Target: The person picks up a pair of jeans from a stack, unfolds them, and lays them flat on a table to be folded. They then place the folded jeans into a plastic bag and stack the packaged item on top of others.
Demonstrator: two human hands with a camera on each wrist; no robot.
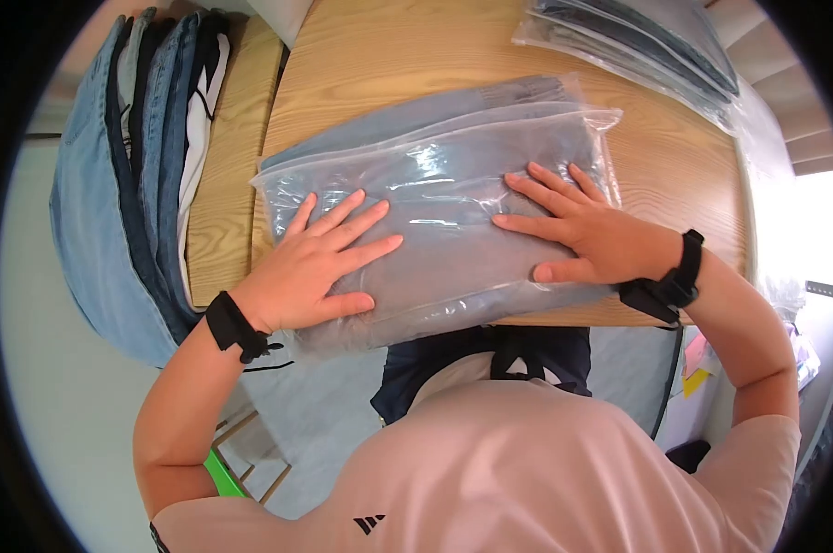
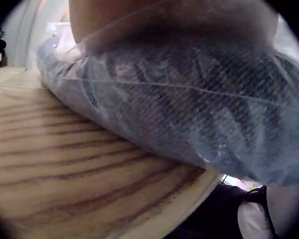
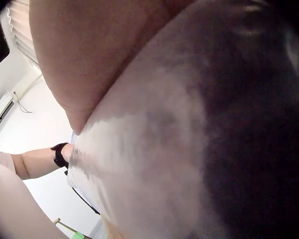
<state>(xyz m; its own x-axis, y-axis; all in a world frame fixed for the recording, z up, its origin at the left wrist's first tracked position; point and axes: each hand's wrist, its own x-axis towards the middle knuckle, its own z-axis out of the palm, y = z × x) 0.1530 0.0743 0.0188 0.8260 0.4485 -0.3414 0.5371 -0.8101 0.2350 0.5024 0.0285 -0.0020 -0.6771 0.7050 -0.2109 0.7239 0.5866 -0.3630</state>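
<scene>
A clear plastic bag [image 1: 435,267] with folded grey-blue jeans inside lies on the wooden table; part of the jeans [image 1: 389,117] shows beyond the bag's zip edge. The left hand [image 1: 329,263] rests palm down on the bag's left part, fingers spread. On its right part the right hand [image 1: 587,230] lies flat, fingers also spread. In the left wrist view the bag [image 2: 179,109] bulges over the table edge under the blurred left hand [image 2: 174,22]. The right wrist view shows the right hand [image 3: 99,55] close against the shiny plastic [image 3: 149,164].
A pile of folded jeans [image 1: 94,194] hangs over the table's left side. Bagged garments [image 1: 633,55] are stacked at the back right. The table's front edge [image 1: 545,323] runs close to the person's body.
</scene>
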